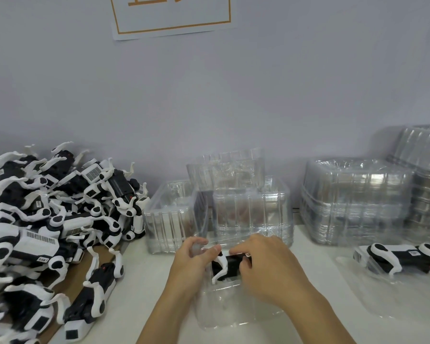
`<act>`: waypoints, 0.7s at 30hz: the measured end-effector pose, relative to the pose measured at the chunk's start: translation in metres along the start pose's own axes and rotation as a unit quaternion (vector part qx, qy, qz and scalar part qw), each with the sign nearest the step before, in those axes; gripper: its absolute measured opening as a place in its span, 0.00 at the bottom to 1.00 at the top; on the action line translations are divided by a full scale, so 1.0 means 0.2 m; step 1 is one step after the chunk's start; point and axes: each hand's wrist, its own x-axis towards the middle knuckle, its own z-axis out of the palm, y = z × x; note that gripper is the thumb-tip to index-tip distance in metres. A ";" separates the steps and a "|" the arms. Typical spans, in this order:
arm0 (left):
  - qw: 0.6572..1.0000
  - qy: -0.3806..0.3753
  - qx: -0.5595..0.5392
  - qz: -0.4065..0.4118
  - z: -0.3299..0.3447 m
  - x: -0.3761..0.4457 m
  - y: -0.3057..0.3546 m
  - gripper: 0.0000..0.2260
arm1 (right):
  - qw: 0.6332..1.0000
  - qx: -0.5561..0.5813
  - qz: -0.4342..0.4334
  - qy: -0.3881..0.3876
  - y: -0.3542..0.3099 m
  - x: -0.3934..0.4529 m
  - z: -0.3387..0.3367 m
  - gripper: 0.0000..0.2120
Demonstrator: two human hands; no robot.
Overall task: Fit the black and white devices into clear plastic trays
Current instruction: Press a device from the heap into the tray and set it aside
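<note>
A black and white plastic device [226, 267] lies between both hands, its long axis running left to right, over the far end of a clear moulded plastic tray [224, 306] near the table's front edge. The left hand [193, 263] pinches its left end; the right hand [266, 265], fingers curled, grips its right end, equally near.

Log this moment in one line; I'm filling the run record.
step: seating device in tray | left hand: on tray | right hand: gripping device | state: unfinished
</note>
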 end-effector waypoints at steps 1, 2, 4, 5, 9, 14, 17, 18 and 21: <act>1.000 -0.002 0.000 -0.001 0.00 0.00 0.00 0.12 | 1.000 0.004 -0.001 0.004 0.01 0.00 0.00 0.17; 1.000 -0.004 0.001 -0.002 0.00 0.00 0.00 0.12 | 1.000 0.011 -0.004 0.008 0.01 0.01 0.01 0.17; 1.000 -0.003 0.004 -0.001 0.00 0.00 0.00 0.11 | 0.999 0.035 -0.009 0.020 0.03 0.02 0.01 0.18; 1.000 -0.001 0.005 0.000 0.00 0.00 0.00 0.11 | 0.998 0.057 -0.006 0.029 0.04 0.03 0.01 0.18; 1.000 -0.002 0.008 0.008 0.00 -0.01 0.00 0.09 | 0.988 0.140 0.027 0.064 0.09 0.04 0.00 0.22; 1.000 0.003 0.008 0.015 0.00 -0.01 0.00 0.08 | 0.974 0.201 0.053 0.092 0.12 0.05 -0.02 0.30; 1.000 0.004 0.007 0.013 0.00 0.00 0.00 0.08 | 0.973 0.203 0.054 0.099 0.12 0.05 -0.02 0.29; 1.000 0.004 0.006 0.012 0.00 0.00 0.00 0.07 | 0.973 0.203 0.054 0.099 0.12 0.05 -0.02 0.29; 1.000 0.008 0.003 0.012 0.00 0.00 0.00 0.06 | 0.973 0.200 0.051 0.103 0.13 0.05 -0.02 0.28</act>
